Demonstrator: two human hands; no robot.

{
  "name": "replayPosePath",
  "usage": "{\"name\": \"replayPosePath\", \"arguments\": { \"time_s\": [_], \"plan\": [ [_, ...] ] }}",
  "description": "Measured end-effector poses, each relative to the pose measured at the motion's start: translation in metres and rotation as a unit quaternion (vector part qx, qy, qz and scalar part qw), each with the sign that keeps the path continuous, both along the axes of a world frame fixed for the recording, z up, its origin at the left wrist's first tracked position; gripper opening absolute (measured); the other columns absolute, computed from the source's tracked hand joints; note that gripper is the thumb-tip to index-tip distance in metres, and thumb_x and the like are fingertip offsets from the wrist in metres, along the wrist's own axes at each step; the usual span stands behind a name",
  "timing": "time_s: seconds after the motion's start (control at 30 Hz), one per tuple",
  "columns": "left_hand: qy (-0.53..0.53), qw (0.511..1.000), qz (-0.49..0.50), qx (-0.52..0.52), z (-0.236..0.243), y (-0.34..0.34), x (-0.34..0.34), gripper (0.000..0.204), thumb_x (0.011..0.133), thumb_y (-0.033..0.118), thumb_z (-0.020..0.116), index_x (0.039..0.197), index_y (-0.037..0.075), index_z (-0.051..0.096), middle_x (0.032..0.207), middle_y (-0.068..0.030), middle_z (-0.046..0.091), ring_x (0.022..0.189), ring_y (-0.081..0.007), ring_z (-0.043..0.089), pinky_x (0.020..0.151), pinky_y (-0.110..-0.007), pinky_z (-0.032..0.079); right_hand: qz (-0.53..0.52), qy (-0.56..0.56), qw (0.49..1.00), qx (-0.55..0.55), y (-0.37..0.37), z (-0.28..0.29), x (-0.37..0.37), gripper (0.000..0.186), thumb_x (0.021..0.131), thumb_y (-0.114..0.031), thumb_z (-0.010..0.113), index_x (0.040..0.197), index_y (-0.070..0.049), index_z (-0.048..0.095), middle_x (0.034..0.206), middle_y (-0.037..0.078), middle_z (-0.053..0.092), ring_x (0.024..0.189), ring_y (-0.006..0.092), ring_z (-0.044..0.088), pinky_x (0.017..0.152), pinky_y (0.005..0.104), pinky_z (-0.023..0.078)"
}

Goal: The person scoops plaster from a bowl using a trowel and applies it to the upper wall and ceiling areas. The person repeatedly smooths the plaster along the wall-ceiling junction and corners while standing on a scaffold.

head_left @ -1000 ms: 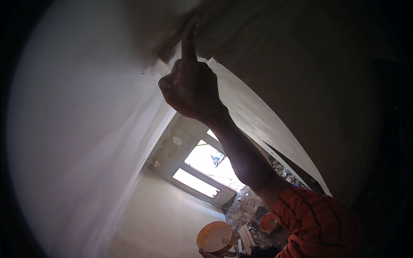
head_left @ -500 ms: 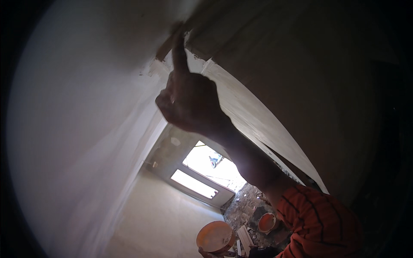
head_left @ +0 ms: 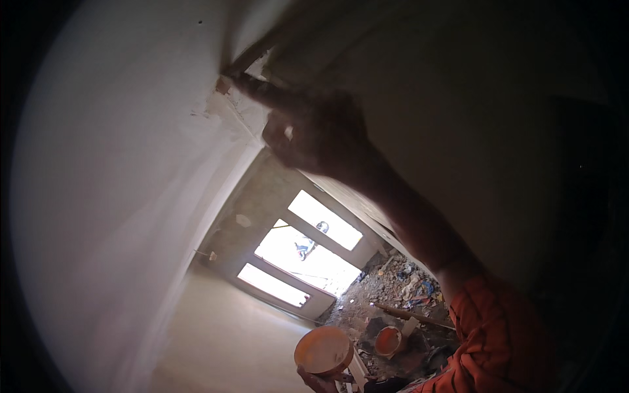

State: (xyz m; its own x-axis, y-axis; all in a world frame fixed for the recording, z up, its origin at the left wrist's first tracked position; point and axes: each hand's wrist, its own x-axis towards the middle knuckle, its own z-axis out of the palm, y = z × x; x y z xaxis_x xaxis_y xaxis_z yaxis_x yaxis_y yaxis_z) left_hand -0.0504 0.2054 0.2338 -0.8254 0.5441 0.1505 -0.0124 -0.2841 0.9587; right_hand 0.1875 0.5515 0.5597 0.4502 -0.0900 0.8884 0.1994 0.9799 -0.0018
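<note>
Right hand (head_left: 318, 134) is curled, forefinger pressing wet filler (head_left: 223, 108) into the wall-ceiling corner; keep pressure light and even. Left hand (head_left: 321, 378) grips an orange bowl (head_left: 322, 350) down low.

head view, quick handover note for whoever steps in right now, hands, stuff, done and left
Right hand: raised, forefinger pressed into the corner seam where the pale wall meets the darker surface above; grip closed apart from that finger, nothing seen held in it.
Left hand: low at the bottom edge, holding up a round orange bowl.
A second orange tub sits on the rubble-strewn floor by the bright doorway.
Done: pale filler smeared along the seam beside the fingertip.
Left: a brownish bare patch shows at the fingertip; the seam beyond it looks untreated.
</note>
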Motion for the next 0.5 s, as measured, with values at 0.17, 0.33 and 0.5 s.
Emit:
{"name": "replayPosePath", "arguments": {
  "time_s": [0.17,0.33,0.5],
  "plan": [
    [-0.046,0.992,0.02,0.112,-0.017,0.036,-0.024,0.062,0.091,0.051,0.042,0.133,0.005,0.044,0.12,-0.0188,0.055,0.099,-0.0311,0.063,0.073,-0.044,0.061,-0.041,0.048,0.998,-0.02,0.033,-0.003,0.032,0.057,0.079,-0.011,0.062,0.135,-0.015,0.054,0.061,0.006,0.06,0.047,0.0178,0.053,0.052,0.0328,0.051],
    [0.041,0.995,-0.01,0.088,-0.016,0.048,-0.016,0.061,0.092,0.048,0.044,0.128,-0.001,0.048,0.116,-0.0168,0.058,0.103,-0.0281,0.061,0.083,-0.043,0.057,0.121,0.126,0.983,-0.055,0.024,0.001,0.0,0.07,0.08,-0.014,0.062,0.14,0.009,0.036,0.07,0.011,0.063,0.059,0.0249,0.058,0.068,0.0356,0.052],
    [0.118,0.992,-0.017,0.05,-0.023,0.051,-0.026,0.061,0.093,0.047,0.042,0.125,-0.004,0.049,0.115,-0.0153,0.058,0.103,-0.0278,0.061,0.081,-0.042,0.057,0.269,-0.016,0.943,-0.198,-0.029,0.028,-0.016,0.098,0.082,-0.017,0.056,0.144,0.011,-0.014,0.068,0.016,0.064,0.07,0.0369,0.065,0.076,0.0427,0.052]
  ]
}}
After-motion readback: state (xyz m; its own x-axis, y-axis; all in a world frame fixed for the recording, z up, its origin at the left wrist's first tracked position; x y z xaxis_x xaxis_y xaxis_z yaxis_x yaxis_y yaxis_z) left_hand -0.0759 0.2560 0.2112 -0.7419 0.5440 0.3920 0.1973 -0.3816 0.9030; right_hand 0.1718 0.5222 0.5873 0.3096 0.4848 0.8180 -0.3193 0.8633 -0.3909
